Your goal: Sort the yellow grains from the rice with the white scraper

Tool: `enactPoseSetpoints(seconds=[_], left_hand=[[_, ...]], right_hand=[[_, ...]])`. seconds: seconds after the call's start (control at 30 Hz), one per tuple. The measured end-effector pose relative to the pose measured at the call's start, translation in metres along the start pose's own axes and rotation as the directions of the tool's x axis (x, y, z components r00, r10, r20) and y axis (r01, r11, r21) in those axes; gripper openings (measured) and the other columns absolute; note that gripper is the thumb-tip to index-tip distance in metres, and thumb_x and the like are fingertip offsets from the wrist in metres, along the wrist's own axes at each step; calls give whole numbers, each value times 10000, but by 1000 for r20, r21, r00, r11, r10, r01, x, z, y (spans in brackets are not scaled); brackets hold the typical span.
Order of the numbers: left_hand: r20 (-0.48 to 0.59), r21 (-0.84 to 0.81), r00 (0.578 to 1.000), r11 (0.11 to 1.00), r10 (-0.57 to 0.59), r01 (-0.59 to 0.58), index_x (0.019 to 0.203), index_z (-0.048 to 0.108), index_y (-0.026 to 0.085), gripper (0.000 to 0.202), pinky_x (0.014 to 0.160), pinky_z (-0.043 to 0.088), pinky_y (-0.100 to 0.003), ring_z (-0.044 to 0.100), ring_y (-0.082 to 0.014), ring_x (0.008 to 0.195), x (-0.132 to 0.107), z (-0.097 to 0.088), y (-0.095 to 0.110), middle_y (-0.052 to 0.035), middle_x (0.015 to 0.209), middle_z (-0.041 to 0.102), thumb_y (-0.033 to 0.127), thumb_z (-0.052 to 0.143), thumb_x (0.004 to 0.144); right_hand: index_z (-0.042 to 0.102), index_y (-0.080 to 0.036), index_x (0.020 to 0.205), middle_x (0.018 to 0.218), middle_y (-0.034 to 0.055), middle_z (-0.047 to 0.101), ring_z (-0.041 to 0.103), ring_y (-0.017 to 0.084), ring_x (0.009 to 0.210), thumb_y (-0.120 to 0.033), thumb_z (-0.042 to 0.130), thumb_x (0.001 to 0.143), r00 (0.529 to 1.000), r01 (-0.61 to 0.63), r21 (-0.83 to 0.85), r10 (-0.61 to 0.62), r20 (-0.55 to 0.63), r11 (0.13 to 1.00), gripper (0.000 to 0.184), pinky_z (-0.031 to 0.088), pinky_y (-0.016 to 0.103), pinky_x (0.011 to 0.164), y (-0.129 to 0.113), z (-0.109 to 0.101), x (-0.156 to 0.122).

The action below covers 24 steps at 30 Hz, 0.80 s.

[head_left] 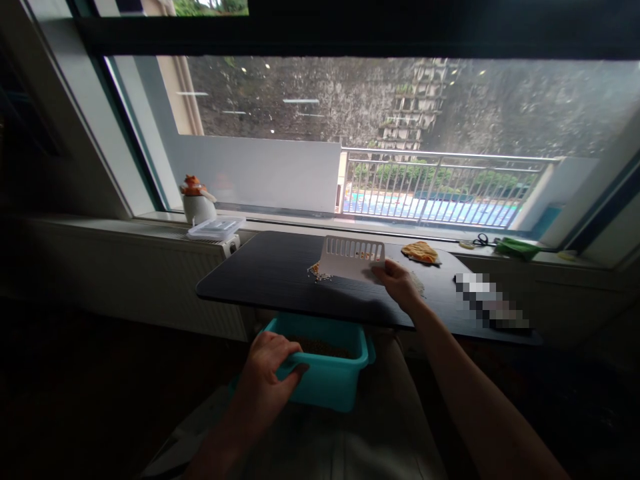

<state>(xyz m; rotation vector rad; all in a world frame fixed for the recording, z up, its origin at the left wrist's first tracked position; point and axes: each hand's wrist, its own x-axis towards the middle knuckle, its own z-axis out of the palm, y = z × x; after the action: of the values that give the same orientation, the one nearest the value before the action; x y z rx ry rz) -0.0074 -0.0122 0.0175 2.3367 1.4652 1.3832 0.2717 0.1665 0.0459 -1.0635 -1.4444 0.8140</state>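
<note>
My left hand grips the rim of a teal plastic tub, which sits below the table's near edge with brown granules inside. My right hand pinches the right side of a white slotted scoop, held low over the dark tabletop. Loose pale and orange bits lie by the scoop's left edge, and a few orange bits show through its slots. A greyish patch of grains lies beside my right hand.
A folded orange-yellow cloth lies on the table, with a blurred-out dark item to its right. Scissors and a green cloth rest on the windowsill. A clear plastic lid and white jug stand left, above a radiator.
</note>
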Motion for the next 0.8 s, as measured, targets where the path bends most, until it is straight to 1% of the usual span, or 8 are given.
enactPoseSetpoints(seconds=[0.1, 0.23, 0.37, 0.53, 0.67, 0.8], left_hand=[[-3, 2, 1000, 1000, 2, -2, 814, 660, 219, 83, 752, 537, -395, 609, -221, 783, 0, 0, -1, -3, 758, 684, 169, 666, 748], [-6, 10, 1000, 1000, 1, -1, 812, 661, 219, 81, 753, 532, -402, 611, -226, 790, 1, 0, -2, -3, 762, 685, 169, 669, 748], [-4, 18, 1000, 1000, -9, 9, 807, 664, 218, 57, 755, 532, -401, 612, -221, 776, 1, -2, -2, -3, 762, 679, 188, 670, 760], [14, 10, 999, 999, -38, 38, 821, 667, 227, 68, 762, 536, -380, 617, -213, 790, 1, -4, -1, 4, 768, 676, 187, 670, 766], [16, 9, 999, 999, -39, 39, 822, 670, 228, 75, 773, 535, -386, 618, -217, 791, 1, -6, -1, 5, 766, 680, 184, 676, 762], [16, 9, 999, 999, -40, 40, 822, 667, 230, 63, 781, 529, -385, 616, -219, 788, 0, -9, -2, 4, 762, 677, 190, 669, 774]], right_hand=[[702, -246, 850, 844, 10, 740, 675, 226, 782, -520, 713, 635, 1000, -9, -21, 9, -22, 1000, 349, 540, 366, 761, 0, -1, 3], [697, -259, 817, 820, -6, 738, 673, 214, 762, -506, 712, 643, 998, -6, -17, 5, -58, 1000, 302, 543, 358, 749, 4, -2, 5], [708, -225, 842, 836, 23, 743, 681, 225, 771, -490, 737, 635, 997, -25, -9, 25, -67, 1000, 337, 544, 364, 742, 6, -8, 1], [714, -213, 929, 924, 33, 753, 696, 228, 824, -492, 756, 613, 996, -49, 91, 55, -71, 995, 423, 545, 357, 772, 5, -14, -3], [710, -210, 903, 896, 36, 752, 694, 243, 813, -527, 728, 616, 995, -47, 36, 50, -84, 998, 428, 547, 359, 728, 4, -9, 1], [708, -250, 814, 810, 9, 744, 680, 222, 748, -495, 721, 619, 997, -43, 1, 42, -69, 999, 314, 536, 333, 682, 4, 3, 7]])
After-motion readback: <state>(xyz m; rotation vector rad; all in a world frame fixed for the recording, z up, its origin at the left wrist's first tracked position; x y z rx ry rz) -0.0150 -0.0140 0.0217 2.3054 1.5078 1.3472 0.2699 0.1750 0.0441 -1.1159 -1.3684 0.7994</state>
